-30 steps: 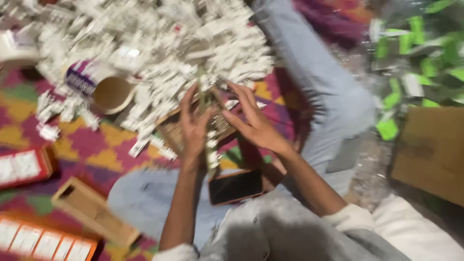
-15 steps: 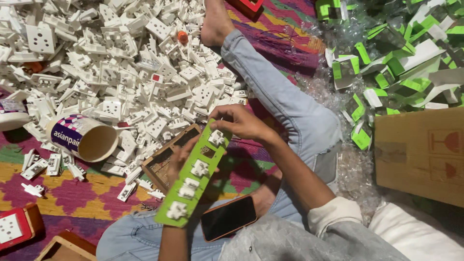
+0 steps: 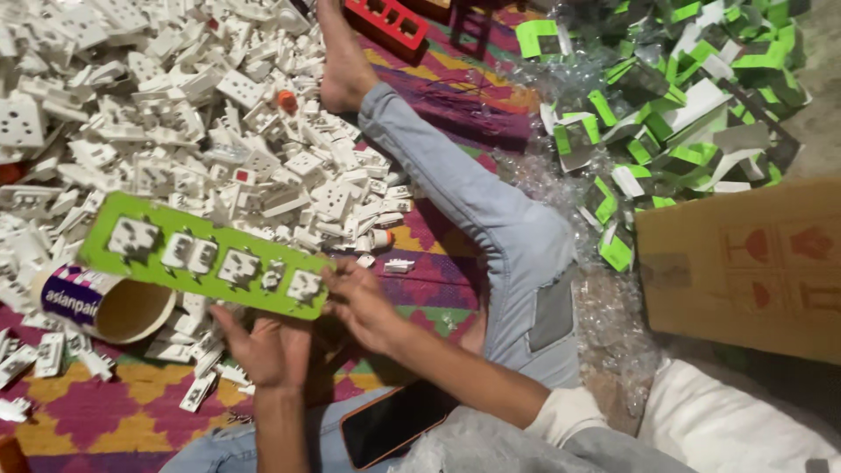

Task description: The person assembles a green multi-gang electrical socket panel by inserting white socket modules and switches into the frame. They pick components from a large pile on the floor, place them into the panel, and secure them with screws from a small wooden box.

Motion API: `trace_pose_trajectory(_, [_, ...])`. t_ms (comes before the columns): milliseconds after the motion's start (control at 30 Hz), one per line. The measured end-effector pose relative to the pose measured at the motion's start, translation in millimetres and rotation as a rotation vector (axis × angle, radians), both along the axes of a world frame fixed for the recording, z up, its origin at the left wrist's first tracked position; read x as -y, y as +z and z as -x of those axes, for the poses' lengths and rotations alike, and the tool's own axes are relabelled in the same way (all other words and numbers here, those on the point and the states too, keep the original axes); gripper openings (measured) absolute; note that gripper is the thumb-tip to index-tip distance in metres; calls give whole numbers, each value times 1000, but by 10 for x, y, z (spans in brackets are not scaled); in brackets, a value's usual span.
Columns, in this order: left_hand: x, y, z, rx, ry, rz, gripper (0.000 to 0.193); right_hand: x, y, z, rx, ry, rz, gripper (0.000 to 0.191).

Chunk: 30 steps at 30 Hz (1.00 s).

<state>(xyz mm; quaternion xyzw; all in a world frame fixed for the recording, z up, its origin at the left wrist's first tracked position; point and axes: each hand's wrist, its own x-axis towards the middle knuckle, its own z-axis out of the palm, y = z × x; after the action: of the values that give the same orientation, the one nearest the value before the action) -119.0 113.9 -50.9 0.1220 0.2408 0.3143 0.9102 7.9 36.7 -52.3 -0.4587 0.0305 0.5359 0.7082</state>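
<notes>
A long green card panel [image 3: 203, 255] carrying several white electrical sockets lies level above my lap. My right hand [image 3: 361, 302] grips its right end. Beneath the panel's middle my left hand [image 3: 263, 349] sits palm up with the fingers spread, nothing clearly in it. A large heap of loose white sockets and switches [image 3: 175, 131] covers the patterned mat just beyond the panel.
A small paint tin [image 3: 105, 305] lies on its side at the left. A dark phone [image 3: 394, 420] rests on my lap. My right leg in jeans [image 3: 491, 219] stretches ahead. A brown carton [image 3: 745, 263] and green-and-white packaging scraps [image 3: 666, 114] are on the right.
The green panel has swung from upright in front of me to level and leftward. My right hand moved from its top to its right end; my left hand opened below it.
</notes>
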Motion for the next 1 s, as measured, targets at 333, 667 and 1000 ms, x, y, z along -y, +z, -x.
trace_pose_trajectory(333, [-4, 115, -100, -233, 252, -245, 78, -43, -265, 316, -104, 85, 10, 21])
trace_pose_trajectory(667, [-43, -96, -107, -26, 270, 12, 67, -235, -247, 260, 107, 162, 243, 15])
trace_pose_trajectory(1000, [-104, -179, -74, -80, 252, 136, 66, 89, -53, 161, 642, 233, 228, 23])
